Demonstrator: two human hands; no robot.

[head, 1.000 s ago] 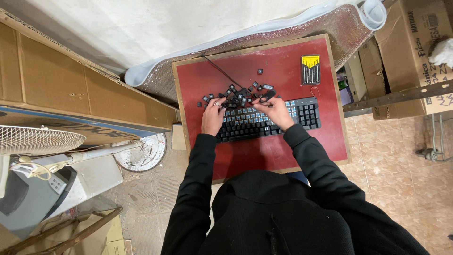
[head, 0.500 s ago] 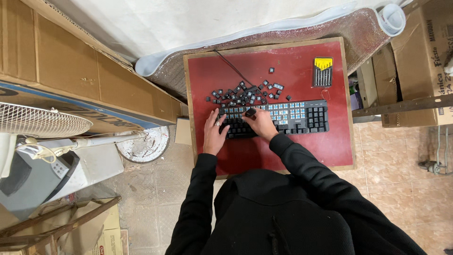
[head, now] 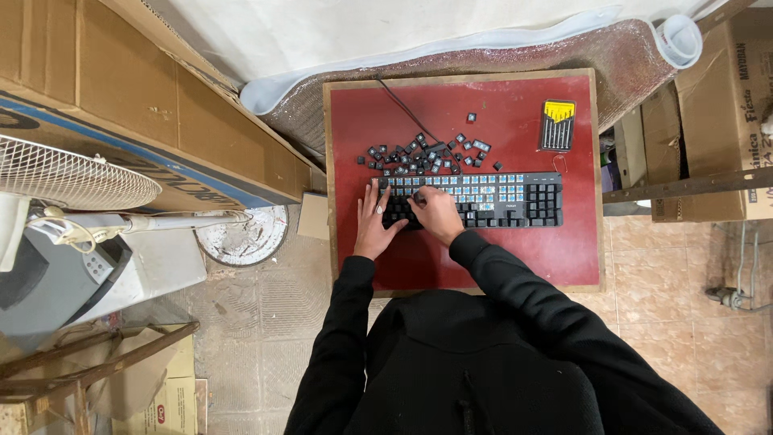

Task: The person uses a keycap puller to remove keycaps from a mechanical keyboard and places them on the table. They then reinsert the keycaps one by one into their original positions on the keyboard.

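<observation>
The black keyboard [head: 471, 200] lies mid-frame on a red table [head: 491, 266], much of its middle stripped to blue switches, loose keycaps [head: 419, 153] heaped above. The left hand [head: 372, 225] lies flat, fingers spread; the right hand [head: 439, 216] seems to pinch a keycap. The right-side keys remain. Cardboard boxes [head: 145, 105] fill the upper left, over a tiled floor [head: 668, 266].

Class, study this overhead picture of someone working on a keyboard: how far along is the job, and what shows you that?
Done: much of the keyboard shows bare blue switches, and loose black keycaps lie piled behind it on the red table. In hand: the left hand and right hand rest on the left end. Left: caps remain at the left end, bottom row and right block. The screwdriver set lies apart.
</observation>
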